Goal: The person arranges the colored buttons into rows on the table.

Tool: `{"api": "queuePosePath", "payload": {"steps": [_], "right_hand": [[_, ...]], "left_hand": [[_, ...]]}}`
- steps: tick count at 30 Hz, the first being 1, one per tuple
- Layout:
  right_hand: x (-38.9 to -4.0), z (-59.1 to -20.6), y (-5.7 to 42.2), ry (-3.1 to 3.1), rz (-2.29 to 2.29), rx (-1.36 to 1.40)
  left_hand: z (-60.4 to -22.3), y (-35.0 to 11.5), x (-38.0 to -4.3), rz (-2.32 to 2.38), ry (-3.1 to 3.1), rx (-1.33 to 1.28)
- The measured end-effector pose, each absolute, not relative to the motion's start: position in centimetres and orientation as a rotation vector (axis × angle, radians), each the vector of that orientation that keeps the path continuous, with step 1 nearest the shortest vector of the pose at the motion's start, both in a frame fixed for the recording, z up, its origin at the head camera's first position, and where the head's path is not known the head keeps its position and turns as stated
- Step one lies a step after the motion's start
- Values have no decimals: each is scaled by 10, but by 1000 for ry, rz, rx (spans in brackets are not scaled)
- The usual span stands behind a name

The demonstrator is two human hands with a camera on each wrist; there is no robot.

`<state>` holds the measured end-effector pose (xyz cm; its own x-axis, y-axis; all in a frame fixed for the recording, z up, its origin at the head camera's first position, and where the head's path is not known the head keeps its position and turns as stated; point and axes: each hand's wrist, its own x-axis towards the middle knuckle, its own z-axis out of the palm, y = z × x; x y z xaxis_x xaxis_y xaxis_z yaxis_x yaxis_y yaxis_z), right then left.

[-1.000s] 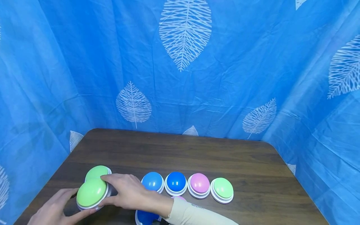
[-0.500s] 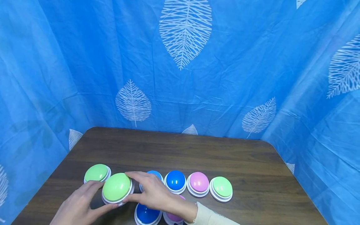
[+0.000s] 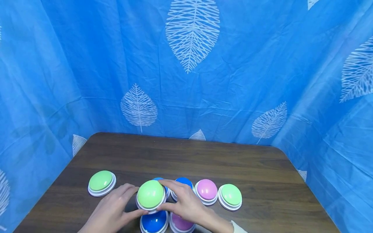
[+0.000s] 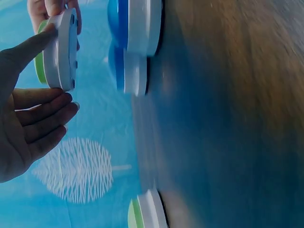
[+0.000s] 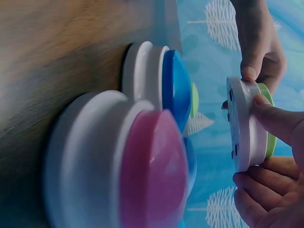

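A green dome push button point(image 3: 151, 194) with a white base is held up off the table between both hands. My left hand point(image 3: 112, 210) grips its left side with thumb and fingers. On the opposite side my right hand point(image 3: 186, 204) pinches the rim. Seen edge-on in the left wrist view, the button point(image 4: 59, 52) shows its underside apart from the tabletop. Just below it in the head view are a dark blue button point(image 3: 153, 222) and a pink button point(image 3: 181, 223). Behind the hands, a lighter blue button point(image 3: 159, 179) and another blue button point(image 3: 185, 182) are partly hidden.
A second green button point(image 3: 100, 181) sits alone at the left of the dark wooden table point(image 3: 180, 155). To the right of the hands stand a pink button point(image 3: 207, 190) and a third green button point(image 3: 231, 194). A blue leaf-patterned curtain point(image 3: 247, 64) surrounds the table.
Both hands have carried the green button rightward, from beside the left green button to above the dark blue and pink buttons. The left green button is now fully uncovered.
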<state>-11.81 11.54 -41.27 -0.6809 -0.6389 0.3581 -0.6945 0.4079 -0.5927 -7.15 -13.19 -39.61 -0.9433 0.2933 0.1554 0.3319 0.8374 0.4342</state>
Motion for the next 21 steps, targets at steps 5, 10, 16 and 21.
{"api": "queuePosePath", "payload": {"steps": [5,10,16,21], "right_hand": [[-113,-415,137,-2582,1189,1167],[-109,-417,154,-2569,1186,1105],[-104,-420,174,-2542,1194,1050],[-99,-422,193,-2529,1127,1015]], "left_hand": [[-397,-114,-77,-669,-2862,-651],[-400,-99,-80,-601,-2777,-751],[-404,-80,-84,-580,-2715,-810],[-406,-62,-88,-597,-2692,-868]]}}
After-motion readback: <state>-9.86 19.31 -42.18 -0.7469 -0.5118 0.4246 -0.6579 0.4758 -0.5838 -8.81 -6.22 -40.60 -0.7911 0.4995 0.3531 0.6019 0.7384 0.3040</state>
